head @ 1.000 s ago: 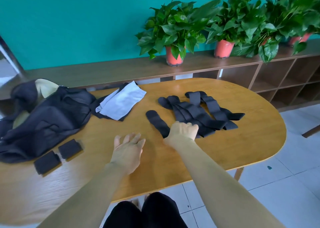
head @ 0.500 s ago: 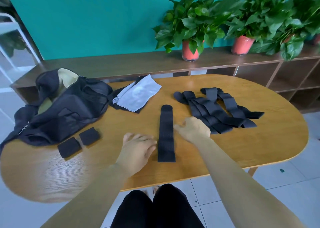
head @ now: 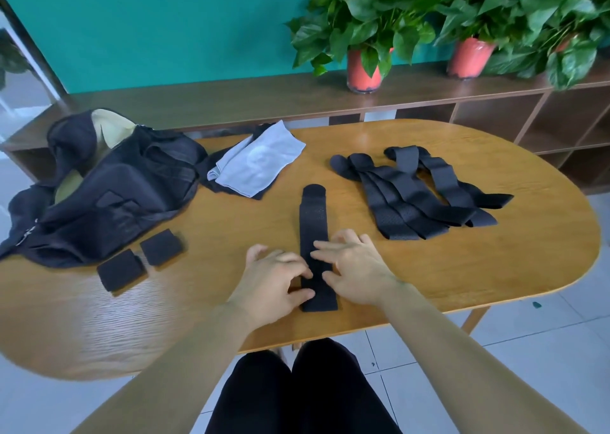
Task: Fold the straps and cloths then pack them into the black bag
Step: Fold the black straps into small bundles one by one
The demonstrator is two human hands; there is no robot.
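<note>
One strap: long black perforated strap point(head: 313, 222) lies flat, lengthwise, near the front edge of the oval wooden table point(head: 495, 268).
Hands: left hand point(head: 272, 281) pinches its left edge with curled fingers; right hand point(head: 355, 268) presses it, fingers spread straight.
Bag: soft black bag point(head: 109, 196) far left, pale grey cloth point(head: 257, 166) just beside it.
Pile: heap of black straps point(head: 412, 202) right, apart.
</note>
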